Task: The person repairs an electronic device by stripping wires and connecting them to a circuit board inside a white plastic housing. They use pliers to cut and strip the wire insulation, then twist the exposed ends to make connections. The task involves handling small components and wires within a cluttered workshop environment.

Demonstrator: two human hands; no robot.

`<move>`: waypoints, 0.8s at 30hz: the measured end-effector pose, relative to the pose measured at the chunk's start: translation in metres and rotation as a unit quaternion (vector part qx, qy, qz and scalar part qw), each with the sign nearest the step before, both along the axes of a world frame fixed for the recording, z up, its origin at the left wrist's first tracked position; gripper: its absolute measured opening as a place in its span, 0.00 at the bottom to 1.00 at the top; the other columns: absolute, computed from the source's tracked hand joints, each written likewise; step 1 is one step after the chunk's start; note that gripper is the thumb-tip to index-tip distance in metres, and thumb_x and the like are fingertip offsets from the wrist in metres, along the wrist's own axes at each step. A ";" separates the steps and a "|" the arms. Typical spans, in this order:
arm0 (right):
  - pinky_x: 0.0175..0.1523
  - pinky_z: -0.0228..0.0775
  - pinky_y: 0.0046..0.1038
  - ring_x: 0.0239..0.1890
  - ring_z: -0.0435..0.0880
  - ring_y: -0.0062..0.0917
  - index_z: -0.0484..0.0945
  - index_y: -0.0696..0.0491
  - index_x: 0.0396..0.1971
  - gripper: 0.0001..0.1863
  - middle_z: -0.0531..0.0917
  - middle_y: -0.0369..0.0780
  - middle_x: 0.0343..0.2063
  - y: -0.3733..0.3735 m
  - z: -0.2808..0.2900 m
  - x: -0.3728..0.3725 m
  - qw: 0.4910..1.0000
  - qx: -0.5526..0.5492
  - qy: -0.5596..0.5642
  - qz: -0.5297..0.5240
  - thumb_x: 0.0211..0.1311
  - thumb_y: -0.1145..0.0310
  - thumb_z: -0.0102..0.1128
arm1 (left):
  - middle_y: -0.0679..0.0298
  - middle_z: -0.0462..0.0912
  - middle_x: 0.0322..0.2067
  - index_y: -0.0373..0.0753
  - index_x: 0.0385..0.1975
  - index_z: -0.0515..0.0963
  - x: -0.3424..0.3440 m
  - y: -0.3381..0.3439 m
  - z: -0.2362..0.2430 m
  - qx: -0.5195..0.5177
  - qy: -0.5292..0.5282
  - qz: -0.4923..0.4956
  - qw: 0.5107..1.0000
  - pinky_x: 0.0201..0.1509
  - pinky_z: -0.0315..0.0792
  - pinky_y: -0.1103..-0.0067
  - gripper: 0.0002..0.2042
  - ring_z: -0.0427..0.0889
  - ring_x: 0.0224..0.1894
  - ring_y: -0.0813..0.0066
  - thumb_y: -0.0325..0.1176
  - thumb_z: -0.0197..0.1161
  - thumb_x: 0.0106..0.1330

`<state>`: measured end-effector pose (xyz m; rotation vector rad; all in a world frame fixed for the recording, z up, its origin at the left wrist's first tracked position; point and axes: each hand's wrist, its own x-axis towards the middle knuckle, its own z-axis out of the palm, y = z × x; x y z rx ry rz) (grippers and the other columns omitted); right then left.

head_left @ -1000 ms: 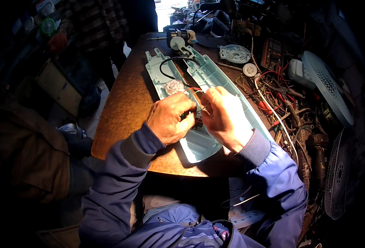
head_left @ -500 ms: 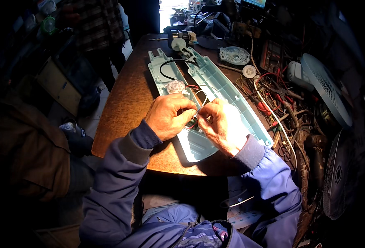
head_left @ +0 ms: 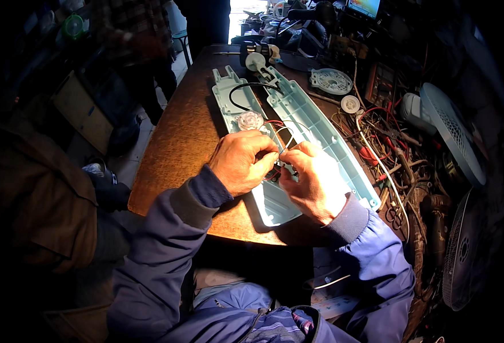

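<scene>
Two long pale-blue plastic housing halves lie side by side on the wooden table, the left half (head_left: 272, 207) and the ribbed right half (head_left: 304, 122). My left hand (head_left: 245, 162) is over the left half, thumb and forefinger pinched on thin wires (head_left: 286, 137). Close against it, my right hand (head_left: 316, 182) pinches at the same wires, its fingertips almost meeting the left ones. The exact wire ends are hidden by the fingers. Beyond my left knuckles sits a round translucent part (head_left: 250, 120). A black cable (head_left: 246, 85) arches between the halves.
A motor (head_left: 253, 52) stands at the table's far end. On the right are a round pale-blue cover (head_left: 331, 81), a multimeter (head_left: 381, 83), tangled wires (head_left: 390, 137) and a pale-blue fan grille (head_left: 453, 132). A person in a brown jacket (head_left: 40, 211) is on the left.
The whole view has shifted slightly, placing the table things a little further right. Both hands stay together at the wires, with small finger movements.
</scene>
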<state>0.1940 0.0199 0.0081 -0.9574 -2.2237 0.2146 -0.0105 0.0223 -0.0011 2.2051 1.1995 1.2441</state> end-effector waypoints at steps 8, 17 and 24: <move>0.41 0.77 0.35 0.36 0.85 0.42 0.85 0.59 0.38 0.10 0.83 0.46 0.33 0.006 -0.001 0.000 0.998 -0.016 0.045 0.035 0.56 0.82 0.69 | 0.57 0.85 0.30 0.34 0.37 0.85 -0.003 0.002 0.000 0.016 0.020 -0.014 1.000 0.34 0.79 0.73 0.05 0.87 0.30 0.63 0.24 0.70 0.62; 0.42 0.77 0.35 0.35 0.85 0.42 0.86 0.59 0.41 0.11 0.83 0.47 0.34 -0.001 -0.001 -0.002 0.999 -0.032 0.025 0.000 0.58 0.84 0.63 | 0.57 0.85 0.30 0.35 0.38 0.86 -0.004 0.000 0.002 0.074 0.055 -0.015 0.996 0.38 0.80 0.70 0.07 0.87 0.34 0.60 0.24 0.71 0.60; 0.42 0.78 0.29 0.34 0.85 0.31 0.84 0.60 0.40 0.09 0.83 0.44 0.33 0.000 -0.018 -0.007 0.994 -0.033 0.105 -0.027 0.59 0.79 0.69 | 0.56 0.85 0.32 0.33 0.38 0.85 -0.006 0.002 0.001 -0.017 0.000 -0.031 0.999 0.38 0.78 0.72 0.04 0.87 0.34 0.63 0.25 0.68 0.67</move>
